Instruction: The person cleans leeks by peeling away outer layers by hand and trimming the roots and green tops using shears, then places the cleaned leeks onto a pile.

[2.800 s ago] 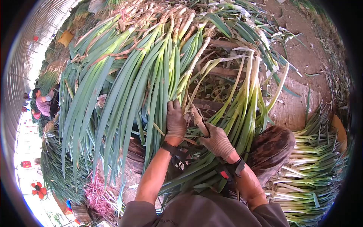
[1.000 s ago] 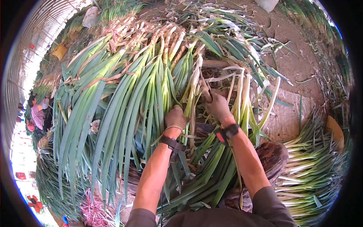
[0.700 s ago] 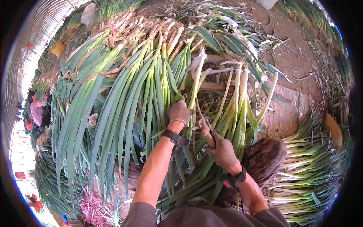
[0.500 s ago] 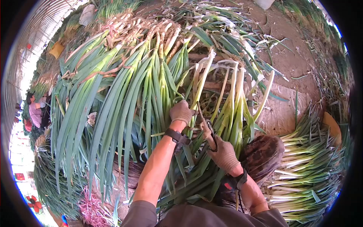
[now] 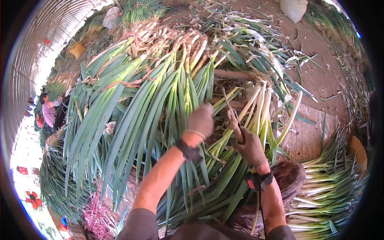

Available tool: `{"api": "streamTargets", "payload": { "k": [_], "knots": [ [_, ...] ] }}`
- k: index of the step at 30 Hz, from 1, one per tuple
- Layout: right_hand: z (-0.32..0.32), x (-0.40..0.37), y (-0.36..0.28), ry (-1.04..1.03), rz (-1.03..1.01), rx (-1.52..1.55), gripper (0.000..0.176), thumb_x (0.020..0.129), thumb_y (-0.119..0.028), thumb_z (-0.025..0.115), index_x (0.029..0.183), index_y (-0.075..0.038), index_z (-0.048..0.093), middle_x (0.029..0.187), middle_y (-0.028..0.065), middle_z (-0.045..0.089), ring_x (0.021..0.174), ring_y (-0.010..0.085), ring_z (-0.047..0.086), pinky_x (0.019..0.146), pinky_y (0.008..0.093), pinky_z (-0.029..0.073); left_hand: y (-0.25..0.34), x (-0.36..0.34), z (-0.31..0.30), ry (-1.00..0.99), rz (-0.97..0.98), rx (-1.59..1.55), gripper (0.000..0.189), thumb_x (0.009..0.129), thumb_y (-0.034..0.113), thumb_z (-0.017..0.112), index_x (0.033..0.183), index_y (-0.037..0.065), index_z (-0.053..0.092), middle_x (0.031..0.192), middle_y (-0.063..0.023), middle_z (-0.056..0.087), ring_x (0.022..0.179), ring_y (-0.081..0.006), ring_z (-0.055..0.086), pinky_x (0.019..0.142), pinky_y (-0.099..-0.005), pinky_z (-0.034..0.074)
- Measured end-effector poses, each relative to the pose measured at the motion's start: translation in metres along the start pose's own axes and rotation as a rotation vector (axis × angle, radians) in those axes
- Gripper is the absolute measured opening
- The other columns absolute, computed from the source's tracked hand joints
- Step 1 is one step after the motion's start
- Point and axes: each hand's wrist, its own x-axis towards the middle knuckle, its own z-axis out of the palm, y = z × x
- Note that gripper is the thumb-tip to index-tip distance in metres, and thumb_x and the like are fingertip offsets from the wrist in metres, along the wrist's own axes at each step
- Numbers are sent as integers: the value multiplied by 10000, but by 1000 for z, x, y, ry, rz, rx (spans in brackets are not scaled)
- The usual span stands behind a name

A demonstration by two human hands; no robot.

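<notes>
My left hand (image 5: 201, 121), gloved and smeared by motion, is over the green leaves at the right side of a big heap of leeks (image 5: 160, 86). Whether its fingers hold anything does not show. In my gloved right hand (image 5: 251, 150) is a knife (image 5: 236, 120) with a long narrow blade, its tip pointing up and away from me. Just beyond that hand, several pale-stemmed leeks (image 5: 263, 106) lean with their roots at the far end. Their green leaves run down between my arms.
Cleaned leeks (image 5: 316, 188) lie stacked at the lower right, near my shoe (image 5: 290, 178). Loose leaf scraps (image 5: 256, 36) cover the ground at the back. Pinkish-red ties (image 5: 98, 218) lie at the lower left. Another person (image 5: 50, 112) is at the far left.
The view has shifted, moving the scene rightward and down. A pale leek stem that stood upright beside my left hand no longer stands there. My right hand has moved up with the knife.
</notes>
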Motion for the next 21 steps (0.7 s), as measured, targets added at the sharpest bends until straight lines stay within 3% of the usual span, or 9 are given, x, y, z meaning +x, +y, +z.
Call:
{"api": "streamTargets", "payload": {
  "k": [1,2,3,5,8,12,16,21],
  "knots": [
    [6,-5,-1,-45,-11,29,454,766,-160,686,1174,16,589,826,266,645,807,434,653,759,438,531,-11,19,-27,132,45,210,316,853,315,720,1019,62,629,881,-150,653,809,-329,664,714,-432,540],
    [14,-10,-5,-87,-21,57,487,763,-159,686,1206,13,582,827,269,644,808,433,655,762,437,534,-25,38,-31,206,-49,415,462,783,386,785,1044,48,607,1001,-133,643,931,-284,650,757,-411,532],
    [20,-14,-9,-124,-29,84,519,761,-159,686,1239,11,575,828,271,644,810,431,658,766,435,536,-42,48,-28,167,-79,553,595,741,460,801,1117,58,576,1084,-106,606,1006,-250,613,781,-408,510],
    [31,-17,-16,-268,-184,30,579,752,-148,684,1289,20,550,836,276,648,810,432,664,766,424,543,-48,51,-19,89,-89,713,690,697,497,818,1166,61,562,1106,-103,585,995,-244,600,782,-410,495],
    [46,-17,-10,-169,-92,51,577,745,-154,709,1264,44,552,856,282,652,819,435,664,748,434,537,-54,52,3,158,-71,850,597,762,419,774,1192,65,561,1110,-102,571,984,-239,590,783,-402,483],
    [41,-26,1,-106,-80,68,566,743,-165,732,1239,50,564,842,276,652,804,433,662,719,439,529,-61,64,24,211,-159,803,367,877,202,600,1213,55,579,1071,-83,573,955,-221,585,795,-398,459],
    [35,-34,-1,-142,-12,51,563,745,-162,729,1237,54,563,863,276,659,831,424,672,742,432,534,-68,84,-34,359,-36,759,248,899,173,573,1130,96,623,1067,-62,609,1014,-224,580,816,-423,466],
    [52,-34,-14,-127,-128,102,518,755,-151,712,1208,59,571,844,275,647,806,399,683,739,414,534,-93,106,-38,127,-254,569,485,805,169,692,1237,11,538,1200,-169,589,1118,-307,608,830,-461,531]
  ]
}}
